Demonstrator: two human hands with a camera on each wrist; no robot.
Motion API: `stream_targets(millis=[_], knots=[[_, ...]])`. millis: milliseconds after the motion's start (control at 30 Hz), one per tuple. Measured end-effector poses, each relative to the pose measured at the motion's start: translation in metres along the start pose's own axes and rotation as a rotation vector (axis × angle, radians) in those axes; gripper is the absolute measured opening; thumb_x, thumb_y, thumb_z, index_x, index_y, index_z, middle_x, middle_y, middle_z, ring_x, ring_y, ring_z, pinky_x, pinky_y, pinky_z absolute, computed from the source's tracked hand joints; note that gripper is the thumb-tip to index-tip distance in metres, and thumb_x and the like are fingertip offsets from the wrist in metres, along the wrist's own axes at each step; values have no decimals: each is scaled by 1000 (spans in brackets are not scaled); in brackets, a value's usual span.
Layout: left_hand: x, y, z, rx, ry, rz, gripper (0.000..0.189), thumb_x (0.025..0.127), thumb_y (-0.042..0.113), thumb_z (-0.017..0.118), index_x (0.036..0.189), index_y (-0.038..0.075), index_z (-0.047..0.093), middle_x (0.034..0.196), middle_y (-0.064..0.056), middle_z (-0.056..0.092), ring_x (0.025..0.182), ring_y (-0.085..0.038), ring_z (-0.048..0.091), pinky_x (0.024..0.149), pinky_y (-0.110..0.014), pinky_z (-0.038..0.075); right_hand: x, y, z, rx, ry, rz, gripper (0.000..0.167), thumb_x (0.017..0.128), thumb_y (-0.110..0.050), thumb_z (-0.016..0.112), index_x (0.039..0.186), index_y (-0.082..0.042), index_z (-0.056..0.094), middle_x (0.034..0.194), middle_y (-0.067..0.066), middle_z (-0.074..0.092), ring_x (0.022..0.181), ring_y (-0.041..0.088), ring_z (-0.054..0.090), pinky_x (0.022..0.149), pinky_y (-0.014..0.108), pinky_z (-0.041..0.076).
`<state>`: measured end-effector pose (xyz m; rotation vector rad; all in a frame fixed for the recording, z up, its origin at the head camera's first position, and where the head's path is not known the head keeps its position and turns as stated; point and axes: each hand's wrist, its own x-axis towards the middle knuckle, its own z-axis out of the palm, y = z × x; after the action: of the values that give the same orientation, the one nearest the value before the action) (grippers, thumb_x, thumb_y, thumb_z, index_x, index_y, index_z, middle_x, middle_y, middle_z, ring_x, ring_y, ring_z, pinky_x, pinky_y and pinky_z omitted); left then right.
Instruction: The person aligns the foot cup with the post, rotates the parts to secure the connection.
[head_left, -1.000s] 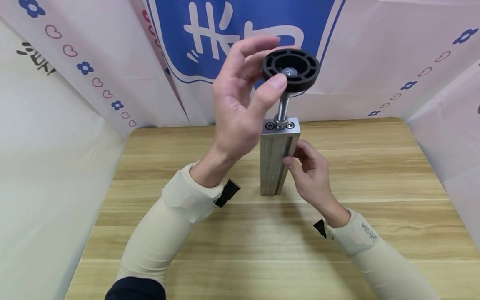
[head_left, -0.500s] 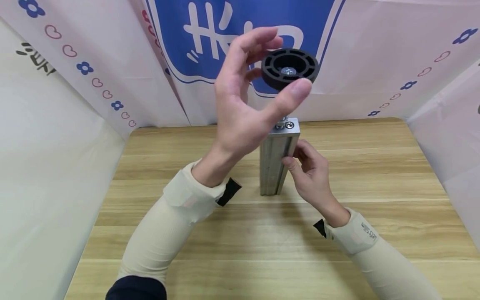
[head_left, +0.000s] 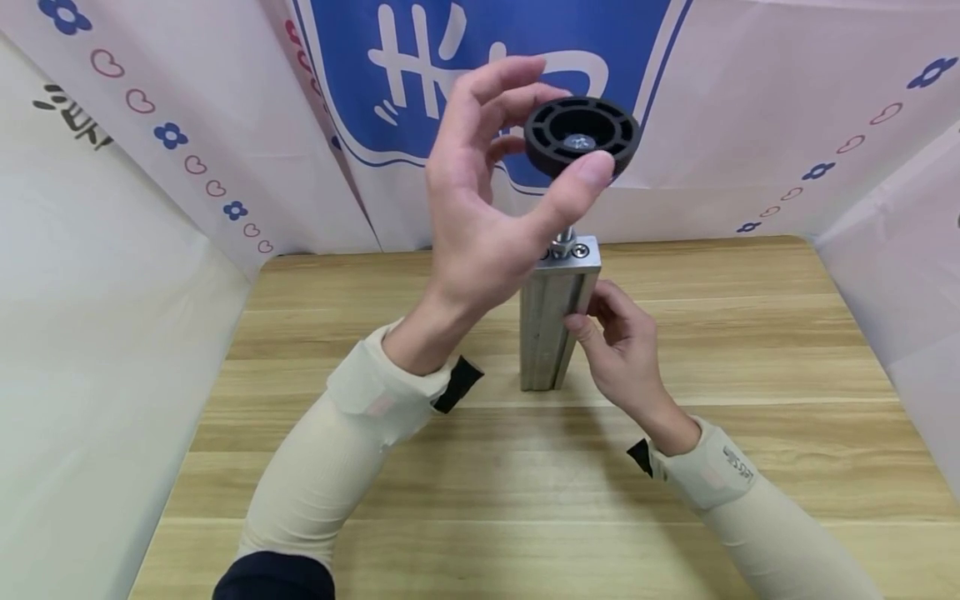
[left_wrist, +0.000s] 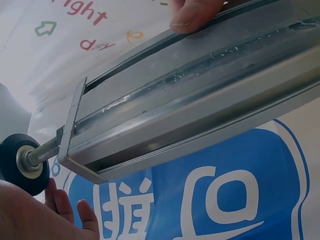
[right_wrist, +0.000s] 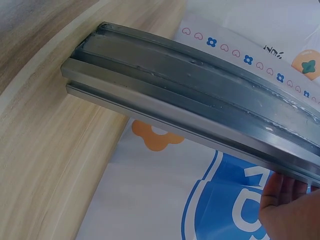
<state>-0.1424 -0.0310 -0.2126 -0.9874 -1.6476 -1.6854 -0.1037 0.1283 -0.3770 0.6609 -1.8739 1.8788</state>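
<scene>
An aluminium profile [head_left: 546, 329] stands upright on the table, capped by a silver end plate [head_left: 572, 263]. A threaded rod [left_wrist: 46, 151] rises from the plate through a nut [head_left: 562, 247], with a black round levelling foot [head_left: 628, 140] on top. My left hand [head_left: 480, 196] pinches the foot's rim, thumb at the near side and fingers at the far side; the index finger stays raised. Lower down, my right hand [head_left: 622, 350] grips the profile from its right side, thumb on the front edge. The right thumb [left_wrist: 187, 15] also shows on the profile in the left wrist view.
The wooden table [head_left: 480, 517] spreads around the profile's base. A printed cloth [head_left: 697, 100] with a blue sign hangs right behind it, and white cloth walls [head_left: 90, 317] close in the left and right sides.
The left thumb has slid rightward along the foot's near rim, while its fingers lifted off and came back to the far rim. The right hand and the profile stay still.
</scene>
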Motion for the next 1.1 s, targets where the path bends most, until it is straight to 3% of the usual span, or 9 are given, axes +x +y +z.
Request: stream_targets(millis=[267, 567, 767, 1100], knots=[[0, -4, -1, -111, -46, -3, 54, 91, 10, 61, 133, -20, 47, 118, -35, 68, 102, -22, 72, 91, -35, 53, 0, 0, 0, -3, 3, 8, 64, 98, -40, 68, 125, 18, 61, 116, -10, 72, 97, 10, 65, 89, 22, 56], [-2, -4, -2, -149, -68, -14, 51, 95, 10, 54, 134, -22, 46, 124, -39, 66, 107, -28, 72, 93, -43, 58, 0, 0, 0, -1, 4, 4, 64, 98, -40, 68, 124, 18, 61, 116, -11, 72, 97, 10, 65, 89, 22, 56], [-1, -3, -1, -90, -49, 1, 58, 90, 15, 59, 135, -20, 46, 131, -35, 63, 116, -23, 67, 91, -34, 52, -1, 0, 0, -2, 3, 2, 64, 98, -41, 68, 124, 18, 61, 115, -11, 72, 97, 9, 64, 89, 22, 56], [2, 3, 1, 51, -6, 16, 68, 78, 7, 81, 135, -16, 50, 117, -21, 60, 112, -10, 56, 98, -31, 50, 0, 1, 0, 11, -3, -21, 63, 97, -38, 68, 123, 18, 61, 113, -9, 70, 95, 10, 62, 86, 22, 55]])
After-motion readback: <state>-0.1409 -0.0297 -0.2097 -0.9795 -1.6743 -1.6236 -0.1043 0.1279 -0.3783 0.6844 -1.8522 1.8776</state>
